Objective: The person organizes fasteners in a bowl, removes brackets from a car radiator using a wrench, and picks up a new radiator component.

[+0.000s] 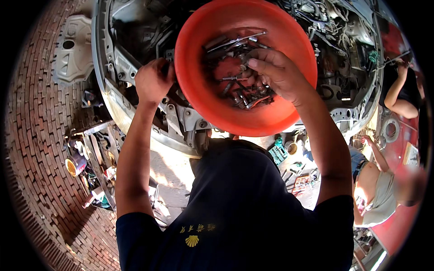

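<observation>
Left hand [153, 83] curls just beside the red basin [194, 92] at its nine o'clock, well apart from the right hand [281, 77], fingers bent over metal tools [244, 98] from three; any grip, can't tell! Basin's at twelve, above the engine bay [346, 58].

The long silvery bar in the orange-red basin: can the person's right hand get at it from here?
Probably yes: the right hand reaches over the orange-red basin, near the long silvery bar, whose right end looks uncovered.
</observation>
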`<state>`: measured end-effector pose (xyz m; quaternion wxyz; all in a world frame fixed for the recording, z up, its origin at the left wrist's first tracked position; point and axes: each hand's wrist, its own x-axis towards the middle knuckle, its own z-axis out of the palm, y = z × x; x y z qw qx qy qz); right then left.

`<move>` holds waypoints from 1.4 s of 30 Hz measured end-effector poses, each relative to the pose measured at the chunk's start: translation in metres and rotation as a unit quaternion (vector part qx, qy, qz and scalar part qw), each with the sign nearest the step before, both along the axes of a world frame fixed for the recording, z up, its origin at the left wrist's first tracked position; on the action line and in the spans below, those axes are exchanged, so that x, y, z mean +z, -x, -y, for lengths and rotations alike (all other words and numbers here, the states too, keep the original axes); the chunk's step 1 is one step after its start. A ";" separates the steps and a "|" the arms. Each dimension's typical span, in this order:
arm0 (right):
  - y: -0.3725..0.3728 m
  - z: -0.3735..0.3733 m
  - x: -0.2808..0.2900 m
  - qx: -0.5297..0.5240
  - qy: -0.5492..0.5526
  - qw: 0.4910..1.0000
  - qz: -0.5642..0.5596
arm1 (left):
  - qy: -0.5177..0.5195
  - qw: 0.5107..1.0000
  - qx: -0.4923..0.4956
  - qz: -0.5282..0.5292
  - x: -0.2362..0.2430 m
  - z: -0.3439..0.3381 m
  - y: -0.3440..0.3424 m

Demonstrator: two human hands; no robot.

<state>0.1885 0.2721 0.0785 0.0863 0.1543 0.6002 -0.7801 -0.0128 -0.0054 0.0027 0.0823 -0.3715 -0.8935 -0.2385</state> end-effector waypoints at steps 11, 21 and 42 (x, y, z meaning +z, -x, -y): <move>-0.091 0.050 0.000 -0.114 -0.506 0.848 -0.107 | -0.008 0.996 -0.058 0.069 -0.018 0.016 -0.018; -0.215 0.065 -0.054 -0.477 -0.029 0.879 -0.018 | -0.038 0.987 -0.112 0.105 -0.019 -0.002 -0.004; -0.130 0.106 -0.080 -0.403 0.247 0.879 0.067 | 0.148 0.987 0.039 0.036 -0.039 0.011 0.027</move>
